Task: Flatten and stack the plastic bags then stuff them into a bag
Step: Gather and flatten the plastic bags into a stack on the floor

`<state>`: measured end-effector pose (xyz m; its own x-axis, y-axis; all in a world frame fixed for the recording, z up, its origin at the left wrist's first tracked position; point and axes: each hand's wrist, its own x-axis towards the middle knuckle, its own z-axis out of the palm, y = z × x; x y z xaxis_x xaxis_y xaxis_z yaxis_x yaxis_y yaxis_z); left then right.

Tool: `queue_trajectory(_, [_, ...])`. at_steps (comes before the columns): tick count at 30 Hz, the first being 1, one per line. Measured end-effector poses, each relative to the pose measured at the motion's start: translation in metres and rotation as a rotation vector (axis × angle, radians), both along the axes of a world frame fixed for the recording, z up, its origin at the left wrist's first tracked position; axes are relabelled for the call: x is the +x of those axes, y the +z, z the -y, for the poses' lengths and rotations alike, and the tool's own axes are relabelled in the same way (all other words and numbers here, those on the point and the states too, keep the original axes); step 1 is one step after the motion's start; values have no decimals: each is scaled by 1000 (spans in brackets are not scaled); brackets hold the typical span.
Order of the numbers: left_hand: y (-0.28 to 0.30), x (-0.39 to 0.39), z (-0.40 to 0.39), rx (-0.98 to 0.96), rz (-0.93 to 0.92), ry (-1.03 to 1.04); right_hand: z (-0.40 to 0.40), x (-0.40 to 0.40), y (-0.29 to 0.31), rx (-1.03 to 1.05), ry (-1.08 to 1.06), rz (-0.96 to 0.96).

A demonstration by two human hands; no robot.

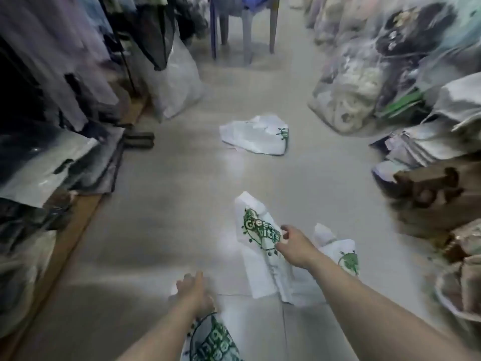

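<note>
Four white plastic bags with green print in view, all on or just above the floor [161,230], frame is motion-blurred.

Bag 1 [256,135]: lies crumpled mid-aisle, well apart from both hands, nothing touching it.
Bag 2 [260,256]: long, partly flattened, green logo facing up, lower middle of the floor. Right hand [292,246] is on it, fingers curled over the logo area; looks like a pinch on the plastic, but blur keeps me from confirming a full grip.
Bag 3 [341,254]: crumpled, just beside bag 2 on its right, partly behind the right forearm.
Bag 4 [213,340]: at the bottom edge of the frame, green print visible, under the left forearm. Left hand [194,290] sits at its top end, fingers bent downward around a bit of white plastic; reads as closed on the bag.

Surroundings: hanging clothes [65,61] along the left side, clear sacks of garments [364,82] piled along the right, one large white sack [177,79] standing at the left by the rack, chair legs [244,29] at the far end of the aisle.
</note>
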<state>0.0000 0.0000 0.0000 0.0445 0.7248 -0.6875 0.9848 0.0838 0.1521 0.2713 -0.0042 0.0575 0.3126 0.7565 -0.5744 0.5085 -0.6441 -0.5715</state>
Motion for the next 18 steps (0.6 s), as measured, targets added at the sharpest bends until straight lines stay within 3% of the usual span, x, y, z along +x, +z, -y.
queue_trajectory(5, [-69, -9, -10, 55, -38, -53, -2, -11, -86, -127, -193, -11])
queue_trajectory(7, [-83, -12, -14, 155, 17, -81, 3, -18, -110, -161, -170, 58])
queue_trajectory(9, [-87, -14, -22, 237, 97, -184, 7, -29, -119, -87, -172, 7])
queue_trajectory(12, [-80, -1, -32, 289, 42, -315, 7, -44, -122, 48, -257, -232])
queue_trajectory(14, [-74, 20, -34, 282, 39, -405, 6, -50, -118, 86, -405, -514])
queue_trajectory(16, [-74, 46, -28, 314, 167, -486, 5, -49, -119, 80, -546, -788])
queue_trajectory(18, [-80, 65, -17, 330, 339, -559, 4, -39, -124, 54, -583, -907])
